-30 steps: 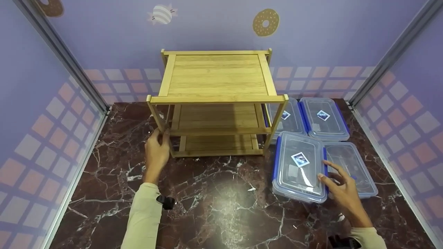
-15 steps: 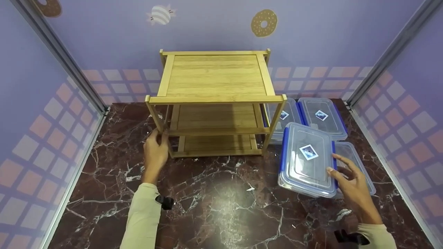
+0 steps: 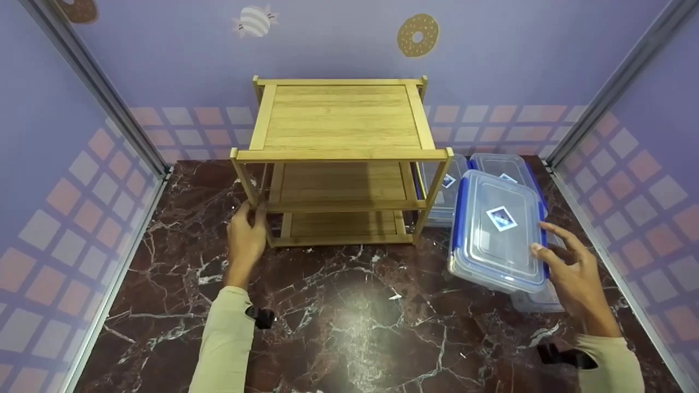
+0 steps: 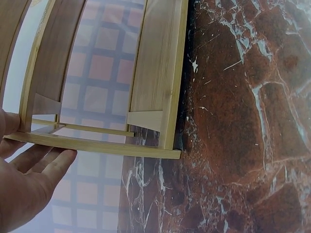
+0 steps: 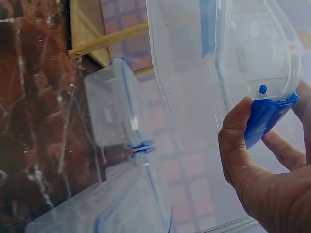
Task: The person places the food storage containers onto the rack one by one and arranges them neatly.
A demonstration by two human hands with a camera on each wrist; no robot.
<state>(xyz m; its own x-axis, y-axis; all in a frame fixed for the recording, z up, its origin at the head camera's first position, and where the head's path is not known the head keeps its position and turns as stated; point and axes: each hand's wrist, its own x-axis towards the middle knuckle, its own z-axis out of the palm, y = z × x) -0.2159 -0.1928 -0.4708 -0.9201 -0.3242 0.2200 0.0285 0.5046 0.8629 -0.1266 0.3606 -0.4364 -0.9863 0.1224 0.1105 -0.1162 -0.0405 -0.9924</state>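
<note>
My left hand (image 3: 246, 240) grips the front left leg of a three-tier wooden rack (image 3: 338, 117), with fingers and thumb around the leg (image 4: 107, 147) in the left wrist view. On the right, my right hand (image 3: 576, 273) pinches the right edge of a clear plastic food container (image 3: 494, 245) at its blue clip (image 5: 265, 119). This lidded container has a diamond-shaped label and hangs tilted, raised over the other containers. It partly covers a back right container (image 3: 505, 164) and most of a front right container (image 3: 538, 302) in the head view.
Another lidded container (image 3: 431, 196) stands beside the rack's right side, partly behind its leg. The dark marble-patterned surface (image 3: 338, 316) stretches in front. Purple walls (image 3: 338, 38) enclose the back and both sides.
My right hand has carried the container up, back and to the right, so it now overlaps the back right container. The left hand keeps its grip on the rack leg.
</note>
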